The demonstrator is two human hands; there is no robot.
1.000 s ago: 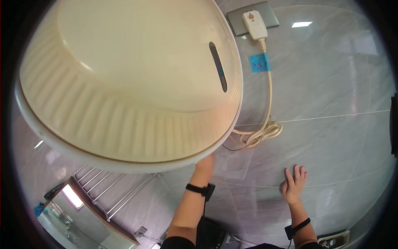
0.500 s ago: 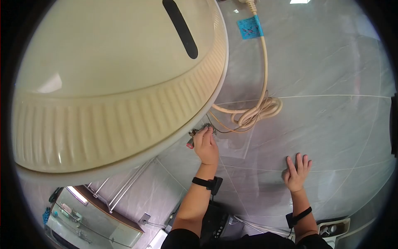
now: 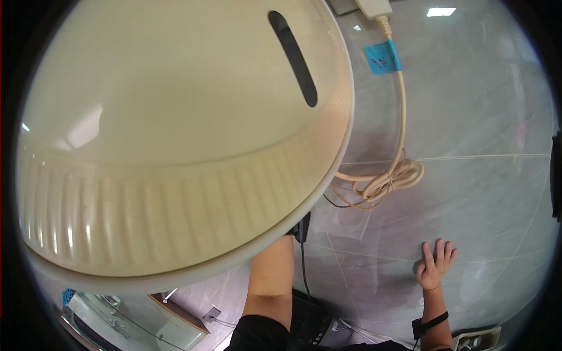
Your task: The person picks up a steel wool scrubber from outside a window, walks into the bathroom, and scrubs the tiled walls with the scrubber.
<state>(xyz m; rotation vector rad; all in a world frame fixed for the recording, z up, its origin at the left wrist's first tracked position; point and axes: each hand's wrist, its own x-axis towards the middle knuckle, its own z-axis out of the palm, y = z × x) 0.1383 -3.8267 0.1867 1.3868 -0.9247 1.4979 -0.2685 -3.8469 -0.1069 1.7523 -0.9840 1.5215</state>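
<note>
A large cream appliance with a ribbed, rounded end cap (image 3: pixel 175 134), which looks like a water heater, fills the upper left. My left forearm (image 3: pixel 271 281) reaches up behind its lower rim. That rim hides my left hand, so its fingers and anything in them are out of sight. A black wrist strap with a small device (image 3: pixel 302 227) shows at the edge. My right hand (image 3: pixel 434 266) lies against the grey tiled wall with its fingers spread, holding nothing.
A cream power cord (image 3: pixel 403 111) with a blue tag (image 3: pixel 380 58) hangs from a plug (image 3: pixel 374 8). Its bundled coil (image 3: pixel 395 180) is right of the appliance. At the lower left are a mirror cabinet (image 3: pixel 181 322) and a wall socket (image 3: pixel 212 315). A black box (image 3: pixel 305 322) lies below.
The view has shifted, bringing the appliance lower and farther right in the picture. My left hand, earlier at a small red-tipped metal fitting under the rim, is now hidden. My right hand stays against the tiles.
</note>
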